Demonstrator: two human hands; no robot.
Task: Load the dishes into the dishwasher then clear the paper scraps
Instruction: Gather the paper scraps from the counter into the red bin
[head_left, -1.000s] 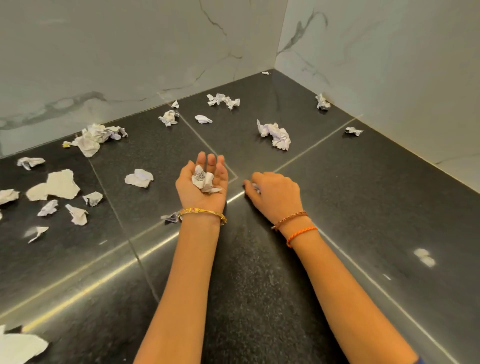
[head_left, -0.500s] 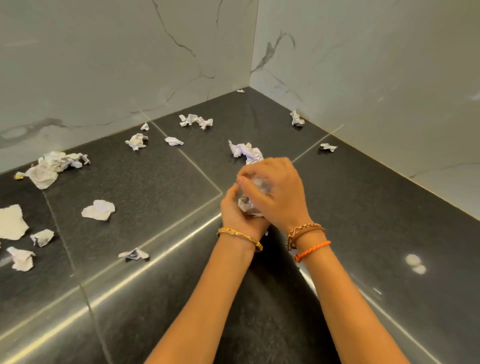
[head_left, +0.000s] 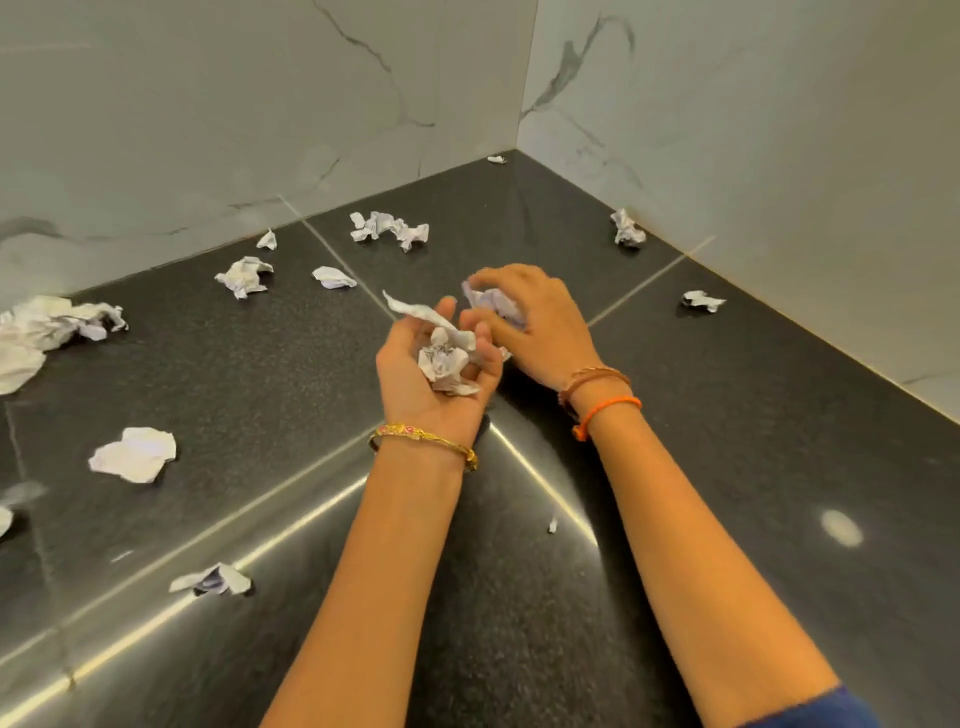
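My left hand is turned palm up over the dark counter, its fingers curled round a small heap of crumpled paper scraps. Just beyond it, my right hand reaches palm down and grips another crumpled white scrap with curled fingers. Loose scraps lie around: a twisted pair at the back, one at back left, a flat one, and one at left. No dishes or dishwasher are in view.
More scraps lie by the right wall, in the far corner, in a large heap at far left, and near the front. Marble walls close off the counter at back and right.
My right hand has lifted off my left palm and moved forward onto a further scrap. My left hand holds more paper than a second ago.
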